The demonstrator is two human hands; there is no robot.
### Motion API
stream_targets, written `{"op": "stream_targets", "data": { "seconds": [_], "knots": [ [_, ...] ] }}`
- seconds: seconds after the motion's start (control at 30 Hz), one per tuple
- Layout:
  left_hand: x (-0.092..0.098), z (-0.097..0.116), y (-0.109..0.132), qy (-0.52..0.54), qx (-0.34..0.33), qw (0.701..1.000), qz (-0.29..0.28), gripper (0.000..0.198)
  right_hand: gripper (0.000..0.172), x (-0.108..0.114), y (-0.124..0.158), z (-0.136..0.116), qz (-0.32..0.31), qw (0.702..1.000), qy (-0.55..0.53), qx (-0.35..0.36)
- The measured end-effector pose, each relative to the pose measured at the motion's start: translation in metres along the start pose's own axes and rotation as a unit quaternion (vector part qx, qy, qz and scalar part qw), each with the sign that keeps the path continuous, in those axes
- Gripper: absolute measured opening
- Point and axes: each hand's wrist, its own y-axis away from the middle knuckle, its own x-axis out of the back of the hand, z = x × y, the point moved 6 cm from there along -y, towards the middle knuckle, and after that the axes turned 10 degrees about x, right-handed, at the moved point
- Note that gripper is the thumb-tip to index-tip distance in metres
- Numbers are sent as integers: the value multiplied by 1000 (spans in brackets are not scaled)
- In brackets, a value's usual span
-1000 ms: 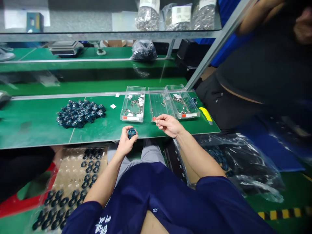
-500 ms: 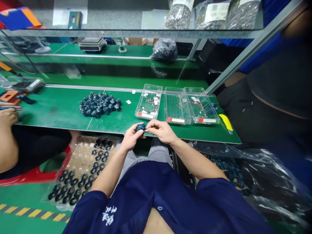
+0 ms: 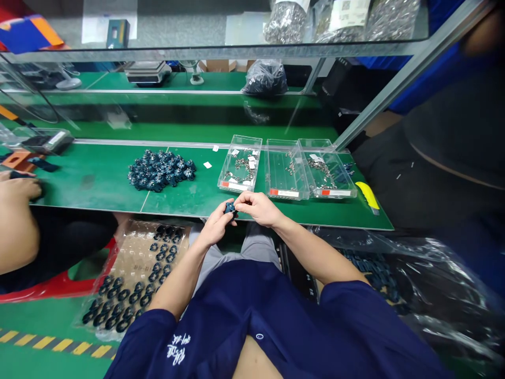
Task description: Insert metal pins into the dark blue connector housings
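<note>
At the bench's front edge, my left hand [image 3: 216, 223] holds a small dark blue part [image 3: 230, 208] between thumb and fingers. My right hand [image 3: 258, 208] is closed in a pinch against that part's right side; whatever sits between its fingertips is too small to make out. Left of my hands on the green bench [image 3: 94, 184] lies a pile of similar dark blue parts [image 3: 160, 171] with shiny metal bits. Beyond my right hand stand a clear tray [image 3: 240, 164] of small metal pieces and two more clear trays [image 3: 286, 171], [image 3: 329, 171] holding metal pieces.
A yellow cutter [image 3: 367, 197] lies at the bench's right end. Another person's hand [image 3: 18, 187] works at the far left beside an orange block [image 3: 19, 160]. Below the bench is a sheet of black rings [image 3: 136, 263]. A metal shelf edge [image 3: 221, 51] crosses above.
My hands have drawn closer together around the blue part, the right one slightly to the left. The other person's hand at the left has moved further into view.
</note>
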Motion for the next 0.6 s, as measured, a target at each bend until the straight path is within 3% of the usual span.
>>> {"op": "stream_targets", "data": {
  "seconds": [0.27, 0.43, 0.6],
  "knots": [
    [-5, -5, -4, 16, 11, 1000, -21, 47, 20, 3, -5, 2, -30, 998, 37, 43],
    [-6, -11, -7, 33, 13, 999, -25, 47, 24, 8, -5, -1, -5, 990, 98, 105],
    [-7, -14, -8, 47, 16, 998, -29, 48, 26, 8, -4, -4, -50, 982, 104, 152]
  ]
}}
